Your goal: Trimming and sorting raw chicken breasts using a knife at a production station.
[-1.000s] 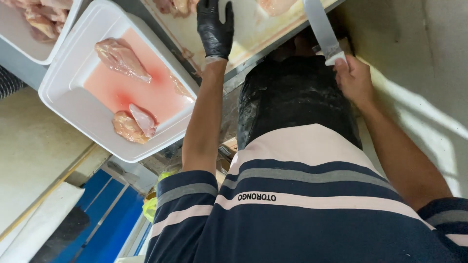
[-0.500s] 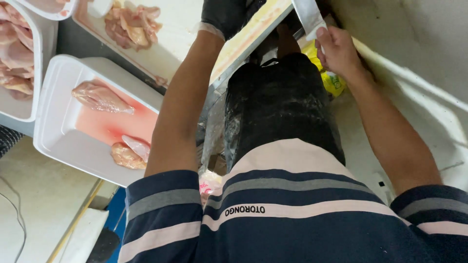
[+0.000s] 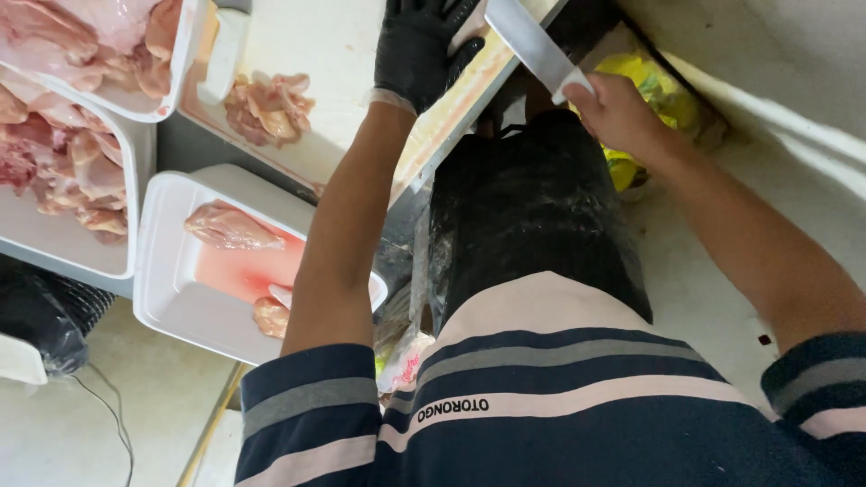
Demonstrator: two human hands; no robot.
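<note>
**A:** What is seen, from the biggest thing down?

**B:** A white cutting board (image 3: 343, 54) is seen at the top. A white foam tray (image 3: 171, 298) is set below it, with pink juice and a chicken piece (image 3: 230, 227) inside. A small pile of cut chicken (image 3: 271, 106) is left on the board.

**A:** Where is the knife (image 3: 532, 41) kept?

**B:** It is held over the right end of the board. Its handle is wrapped tight by the right hand (image 3: 622, 113).

**A:** Which way is it pointed?

**B:** Its long side is laid slanting, from the hand up and away from the body. The tip is cut off by the top edge, so it cannot be seen.

**A:** And the left hand (image 3: 419, 50)?

**B:** A black glove is worn on it. It is laid on the board, just beside the blade. Whether something is gripped under it cannot be told.

**A:** Which step is this?

**B:** It is judged that meat is being cut, with the blade lifted between cuts.

**A:** What is needed for a next cut?

**B:** The gloved fingers must be kept clear of the blade, and the meat must be held still.
</note>
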